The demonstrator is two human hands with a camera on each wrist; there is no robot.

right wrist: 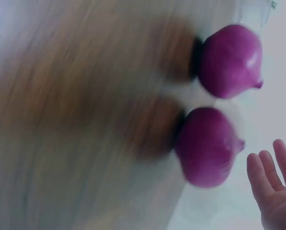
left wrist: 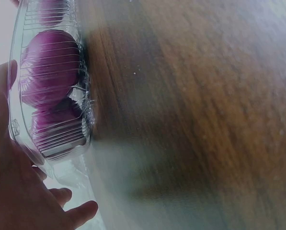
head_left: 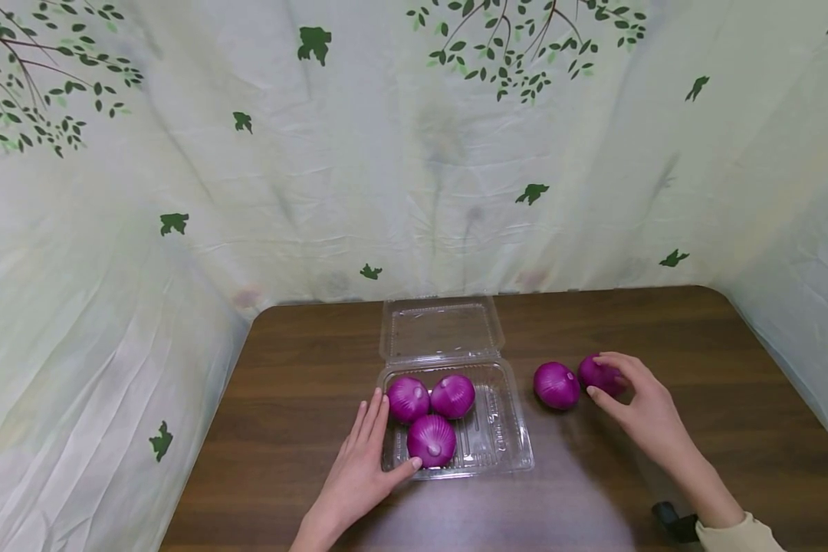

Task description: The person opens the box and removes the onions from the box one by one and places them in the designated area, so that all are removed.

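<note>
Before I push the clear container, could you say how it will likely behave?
The clear container would probably slide rather than tip, lying low and flat on the table. Its plastic looks thin, so it may flex if squeezed. The three onions inside could roll, being round with bare space beside them.

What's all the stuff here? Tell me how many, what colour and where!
Boxed onions: 3, purple, in the box
Loose onions: 2, purple, right of the box
Box: 1, clear, on the table, lid open
Table: 1, brown, under the box
Cloth: count unclear, whitish with green leaf prints, behind the table
Small object: 1, black, bottom right
Sleeve: 1, cream, bottom right
Left hand: 1, at the box's left
Right hand: 1, by the loose onions
</note>
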